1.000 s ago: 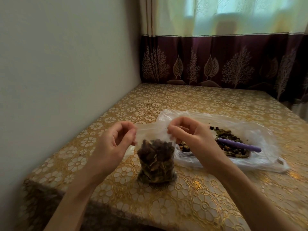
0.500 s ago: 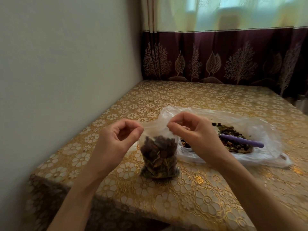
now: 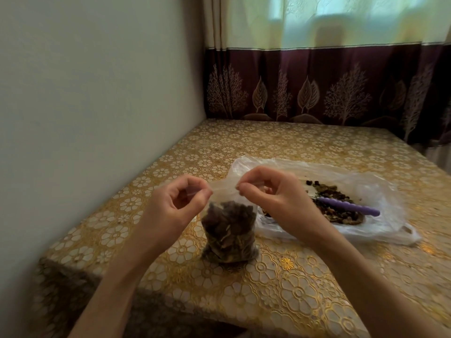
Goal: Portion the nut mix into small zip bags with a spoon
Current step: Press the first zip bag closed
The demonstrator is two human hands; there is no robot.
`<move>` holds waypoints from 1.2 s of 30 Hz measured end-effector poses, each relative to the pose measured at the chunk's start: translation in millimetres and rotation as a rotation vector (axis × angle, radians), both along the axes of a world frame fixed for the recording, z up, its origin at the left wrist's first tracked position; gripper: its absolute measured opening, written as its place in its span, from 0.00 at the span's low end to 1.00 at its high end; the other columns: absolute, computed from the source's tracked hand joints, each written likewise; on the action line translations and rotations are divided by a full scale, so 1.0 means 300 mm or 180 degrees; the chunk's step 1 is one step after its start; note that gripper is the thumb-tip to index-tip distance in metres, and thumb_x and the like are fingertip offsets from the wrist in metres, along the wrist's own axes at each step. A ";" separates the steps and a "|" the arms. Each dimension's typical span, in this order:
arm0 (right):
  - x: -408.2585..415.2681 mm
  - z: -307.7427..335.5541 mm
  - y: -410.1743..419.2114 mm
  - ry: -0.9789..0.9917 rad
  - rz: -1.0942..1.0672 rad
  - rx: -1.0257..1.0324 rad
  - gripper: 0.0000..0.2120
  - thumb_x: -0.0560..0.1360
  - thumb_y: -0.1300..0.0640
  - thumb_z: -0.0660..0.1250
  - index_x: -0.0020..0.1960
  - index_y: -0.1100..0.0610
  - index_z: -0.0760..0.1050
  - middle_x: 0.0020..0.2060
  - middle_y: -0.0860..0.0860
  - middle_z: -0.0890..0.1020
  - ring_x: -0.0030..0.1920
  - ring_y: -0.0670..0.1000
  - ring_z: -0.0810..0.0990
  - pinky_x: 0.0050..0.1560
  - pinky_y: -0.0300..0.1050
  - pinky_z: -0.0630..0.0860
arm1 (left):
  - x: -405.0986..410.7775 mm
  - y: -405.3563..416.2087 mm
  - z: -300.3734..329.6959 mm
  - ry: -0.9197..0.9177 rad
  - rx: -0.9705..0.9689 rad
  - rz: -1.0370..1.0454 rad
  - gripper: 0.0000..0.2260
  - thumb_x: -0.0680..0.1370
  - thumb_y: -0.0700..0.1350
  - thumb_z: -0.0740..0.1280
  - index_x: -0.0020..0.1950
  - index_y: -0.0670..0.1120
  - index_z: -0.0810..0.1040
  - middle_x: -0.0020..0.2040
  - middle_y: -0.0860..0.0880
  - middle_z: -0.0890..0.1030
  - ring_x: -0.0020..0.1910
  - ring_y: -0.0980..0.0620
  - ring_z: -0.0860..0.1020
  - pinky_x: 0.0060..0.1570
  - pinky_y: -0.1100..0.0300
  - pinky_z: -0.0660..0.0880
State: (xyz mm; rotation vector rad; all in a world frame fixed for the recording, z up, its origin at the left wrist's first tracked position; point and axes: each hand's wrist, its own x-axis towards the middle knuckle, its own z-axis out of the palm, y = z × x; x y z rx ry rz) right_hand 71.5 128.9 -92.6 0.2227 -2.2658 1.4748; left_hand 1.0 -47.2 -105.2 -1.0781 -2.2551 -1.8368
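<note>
We pinch the zip bag's (image 3: pixel 228 230) top strip, left hand (image 3: pixel 175 203) at one end, right hand (image 3: pixel 273 198) at the other; the seal runs left-right between them. The filled bag stands on the surface (image 3: pixel 292 289), the spoon (image 3: pixel 351 208) lying right.

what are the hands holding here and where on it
Both hold the small zip bag of nut mix by its top edge: the left hand pinches the left corner, the right hand the right corner.
</note>
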 end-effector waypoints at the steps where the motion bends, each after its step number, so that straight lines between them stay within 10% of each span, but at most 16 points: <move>1: 0.000 0.000 0.000 0.0009 -0.0005 0.0009 0.07 0.74 0.61 0.67 0.41 0.49 0.77 0.36 0.43 0.79 0.37 0.36 0.76 0.41 0.32 0.73 | 0.003 0.000 0.001 0.0004 0.0012 0.0013 0.08 0.67 0.56 0.65 0.40 0.54 0.79 0.38 0.49 0.80 0.37 0.50 0.77 0.36 0.64 0.74; 5: -0.004 0.000 0.000 0.0001 -0.0019 0.0065 0.07 0.74 0.60 0.66 0.41 0.49 0.76 0.36 0.43 0.79 0.37 0.36 0.76 0.41 0.31 0.72 | 0.012 -0.001 0.004 0.0093 0.0013 0.0041 0.09 0.69 0.55 0.65 0.40 0.51 0.79 0.39 0.46 0.79 0.38 0.45 0.77 0.38 0.55 0.75; 10: -0.009 0.004 -0.002 -0.0044 0.0028 0.0149 0.06 0.74 0.58 0.66 0.41 0.48 0.76 0.38 0.43 0.79 0.39 0.38 0.76 0.42 0.33 0.73 | 0.013 0.013 0.007 0.0332 -0.0116 0.0035 0.07 0.75 0.39 0.64 0.42 0.49 0.79 0.37 0.57 0.80 0.34 0.60 0.77 0.34 0.72 0.72; 21: -0.008 0.014 -0.007 0.0051 -0.0016 0.0354 0.06 0.73 0.59 0.68 0.41 0.48 0.77 0.39 0.44 0.81 0.43 0.44 0.78 0.45 0.30 0.73 | 0.019 0.022 0.016 0.0318 -0.0097 0.0134 0.03 0.73 0.42 0.67 0.41 0.49 0.79 0.40 0.51 0.82 0.41 0.51 0.81 0.42 0.62 0.77; 36: -0.018 0.018 -0.021 0.0328 -0.0093 0.0824 0.04 0.74 0.60 0.67 0.42 0.52 0.77 0.36 0.40 0.76 0.38 0.40 0.73 0.42 0.31 0.71 | 0.032 0.042 0.062 0.1072 -0.0542 0.0167 0.03 0.74 0.39 0.68 0.41 0.47 0.78 0.37 0.55 0.76 0.40 0.62 0.76 0.38 0.74 0.70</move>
